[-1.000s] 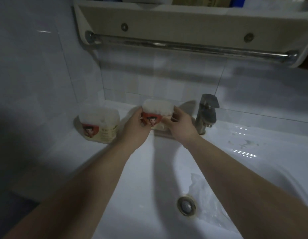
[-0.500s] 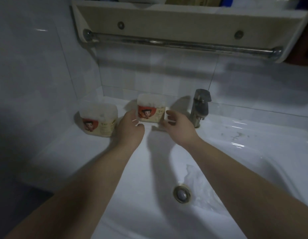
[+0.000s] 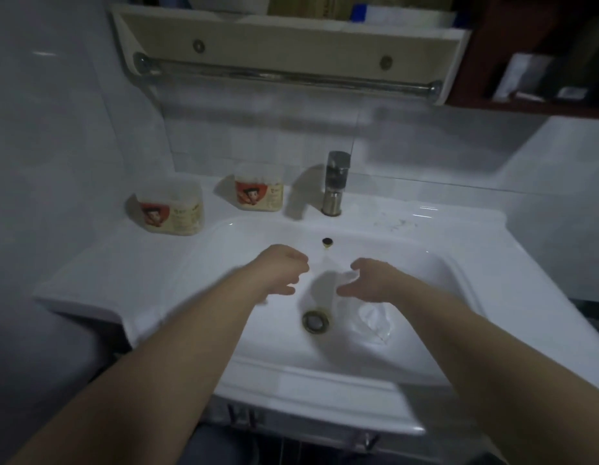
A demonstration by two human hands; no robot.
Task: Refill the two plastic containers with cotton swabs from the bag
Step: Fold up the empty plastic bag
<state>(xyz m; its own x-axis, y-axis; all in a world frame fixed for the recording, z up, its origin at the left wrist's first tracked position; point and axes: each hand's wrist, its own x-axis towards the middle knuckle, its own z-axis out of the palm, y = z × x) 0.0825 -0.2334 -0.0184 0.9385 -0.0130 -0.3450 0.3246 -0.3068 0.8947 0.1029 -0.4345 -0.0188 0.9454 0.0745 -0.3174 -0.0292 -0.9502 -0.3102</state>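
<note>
Hands (image 3: 281,271) (image 3: 368,280) now off upright container (image 3: 259,189)

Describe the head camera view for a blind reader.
Left hand and right hand hover empty above a white sink, where a clear plastic bag lies beside the drain. Behind, a left container and a right container stand beside the tap.

Faucet (image 3: 336,182) — just beside back container (image 3: 259,190).
</note>
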